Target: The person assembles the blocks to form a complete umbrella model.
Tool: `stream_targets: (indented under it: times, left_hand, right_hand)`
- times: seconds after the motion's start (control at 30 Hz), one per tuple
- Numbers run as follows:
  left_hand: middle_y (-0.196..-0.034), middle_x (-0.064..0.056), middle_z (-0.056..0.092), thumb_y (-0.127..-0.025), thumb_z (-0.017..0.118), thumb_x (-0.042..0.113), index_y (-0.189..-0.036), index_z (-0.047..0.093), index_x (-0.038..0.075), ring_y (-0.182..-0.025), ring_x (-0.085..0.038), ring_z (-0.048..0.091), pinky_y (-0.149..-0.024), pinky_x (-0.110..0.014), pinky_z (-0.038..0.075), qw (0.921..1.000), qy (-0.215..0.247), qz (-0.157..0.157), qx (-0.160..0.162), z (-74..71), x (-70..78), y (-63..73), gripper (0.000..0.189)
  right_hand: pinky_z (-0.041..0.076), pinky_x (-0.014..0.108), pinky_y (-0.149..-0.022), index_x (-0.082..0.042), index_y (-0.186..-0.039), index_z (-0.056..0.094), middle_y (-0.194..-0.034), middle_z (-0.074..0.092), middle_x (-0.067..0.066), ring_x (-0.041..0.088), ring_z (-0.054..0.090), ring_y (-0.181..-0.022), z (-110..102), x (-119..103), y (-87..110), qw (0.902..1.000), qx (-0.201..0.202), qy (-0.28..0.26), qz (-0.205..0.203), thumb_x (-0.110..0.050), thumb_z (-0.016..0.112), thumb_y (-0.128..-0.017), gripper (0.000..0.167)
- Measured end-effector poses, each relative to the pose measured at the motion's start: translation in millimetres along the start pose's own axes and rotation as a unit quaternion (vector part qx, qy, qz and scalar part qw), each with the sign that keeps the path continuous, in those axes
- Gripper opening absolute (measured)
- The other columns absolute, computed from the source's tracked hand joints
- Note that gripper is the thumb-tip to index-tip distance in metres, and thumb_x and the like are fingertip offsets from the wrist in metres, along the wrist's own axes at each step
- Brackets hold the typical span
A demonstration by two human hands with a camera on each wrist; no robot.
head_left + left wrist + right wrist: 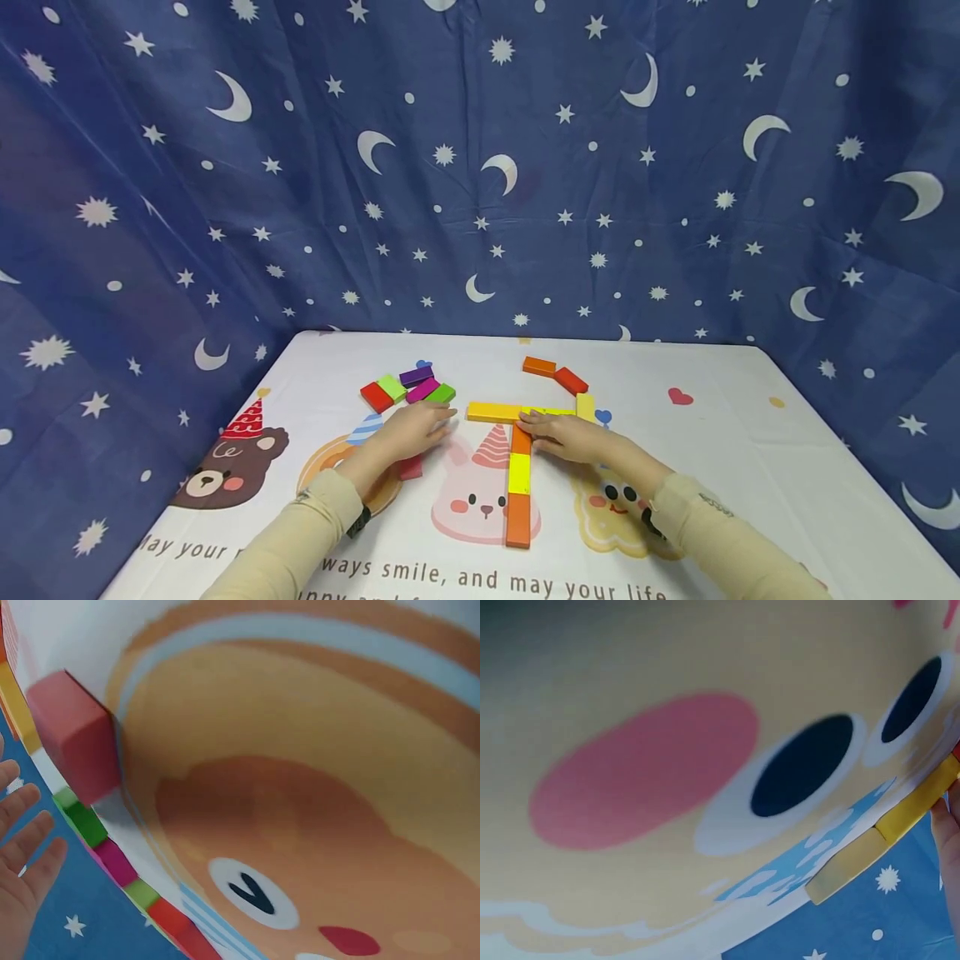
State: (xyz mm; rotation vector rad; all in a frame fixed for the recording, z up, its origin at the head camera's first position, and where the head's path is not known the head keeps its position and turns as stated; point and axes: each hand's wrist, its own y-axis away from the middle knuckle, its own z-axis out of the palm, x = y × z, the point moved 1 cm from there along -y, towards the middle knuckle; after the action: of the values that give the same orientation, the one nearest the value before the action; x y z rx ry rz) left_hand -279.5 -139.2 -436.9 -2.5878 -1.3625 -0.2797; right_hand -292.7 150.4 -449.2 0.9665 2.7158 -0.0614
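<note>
The left hand [412, 433] was open, its fingers stretched forward and empty, the tips just beside the left end of an amber rectangular block [493, 412]. Beyond it, a green rectangular block [442, 393] lay grouped with a red rectangular block [377, 397], a lime-green rectangular block [392, 387], a purple rectangular block [417, 377] and a magenta rectangular block [422, 390]. A pinkish-red rectangular block [410, 468] lay on the near side of that hand.

The right hand [568, 437] had its fingers extended rather than wrapped round anything; its fingertips touched an orange rectangular block [520, 442] where a column met a row. Nearer in that column came a bright yellow rectangular block [519, 473] and a burnt-orange rectangular block [517, 521]. The row continued rightward from the amber one with a lemon-yellow rectangular block [555, 412], partly covered by the hand, to a pale yellow rectangular block [585, 405].

All lay on a bench [637, 367] under white printed cloth, before a navy fabric curtain [450, 100] patterned with moons and stars.
</note>
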Motion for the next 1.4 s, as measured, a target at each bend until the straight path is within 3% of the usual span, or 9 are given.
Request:
stream_targets:
  times: [0.13, 0.47, 0.7, 1.17, 1.33, 1.4]
  left_hand:
    - [-0.120, -0.016, 0.064, -0.090, 0.061, 0.014, -0.123, 0.061, 0.000, -0.115, -0.033, 0.059, -0.095, -0.048, 0.049, 0.9997, -0.005, 0.003, 0.023, -2.0, -5.4, 1.9, 0.036]
    - [-0.119, -0.014, 0.065, -0.087, 0.064, 0.009, -0.119, 0.064, 0.002, -0.115, -0.031, 0.059, -0.099, -0.045, 0.046, 0.9972, -0.010, -0.059, 0.044, 6.1, -17.7, -0.2, 0.033]
    - [-0.122, -0.015, 0.064, -0.085, 0.067, 0.009, -0.121, 0.062, 0.000, -0.116, -0.031, 0.058, -0.100, -0.044, 0.046, 0.9965, 0.002, -0.075, 0.037, 3.8, -25.4, -7.6, 0.038]
    - [-0.122, -0.016, 0.063, -0.084, 0.068, 0.004, -0.125, 0.059, -0.001, -0.117, -0.032, 0.057, -0.102, -0.044, 0.044, 0.9976, -0.020, -0.066, 0.006, -5.4, -31.6, -16.6, 0.042]
    - [-0.119, -0.017, 0.064, -0.078, 0.072, 0.001, -0.124, 0.060, -0.001, -0.113, -0.034, 0.057, -0.099, -0.045, 0.046, 0.9980, -0.024, -0.058, 0.014, -2.5, -36.2, -25.2, 0.047]
    - [-0.123, -0.017, 0.061, -0.077, 0.074, 0.001, -0.127, 0.057, 0.001, -0.116, -0.034, 0.055, -0.100, -0.045, 0.046, 0.9974, -0.029, -0.066, 0.002, -2.5, -36.8, -29.3, 0.053]
  right_hand:
    - [0.036, 0.044, -0.109, -0.008, -0.141, 0.043, -0.147, 0.041, 0.010, 0.029, 0.038, -0.136, 0.4, 0.9, -0.5, 0.9999, -0.006, -0.006, 0.005, -0.024, 0.052, -0.096, 0.048]
    - [0.034, 0.047, -0.109, -0.007, -0.141, 0.044, -0.147, 0.041, 0.011, 0.031, 0.038, -0.137, -0.8, -0.9, 0.7, 0.9992, -0.012, -0.033, 0.016, -0.015, 0.050, -0.097, 0.045]
    - [0.038, 0.046, -0.108, -0.009, -0.139, 0.047, -0.146, 0.044, 0.009, 0.028, 0.042, -0.135, -2.8, 0.5, -1.7, 0.9993, -0.013, -0.028, 0.023, -0.013, 0.051, -0.096, 0.043]
    - [0.038, 0.044, -0.107, -0.012, -0.139, 0.048, -0.144, 0.045, 0.009, 0.028, 0.043, -0.133, -4.1, 0.9, -4.5, 0.9982, -0.020, -0.036, 0.042, -0.015, 0.051, -0.096, 0.042]
    - [0.040, 0.044, -0.106, -0.011, -0.137, 0.049, -0.142, 0.048, 0.009, 0.029, 0.045, -0.131, -5.8, 0.7, -4.2, 0.9986, -0.017, -0.034, 0.035, -0.015, 0.053, -0.096, 0.042]
    - [0.041, 0.044, -0.105, -0.011, -0.137, 0.050, -0.141, 0.049, 0.008, 0.029, 0.046, -0.130, -7.4, 0.7, -4.6, 0.9988, -0.017, -0.031, 0.033, -0.015, 0.053, -0.095, 0.042]
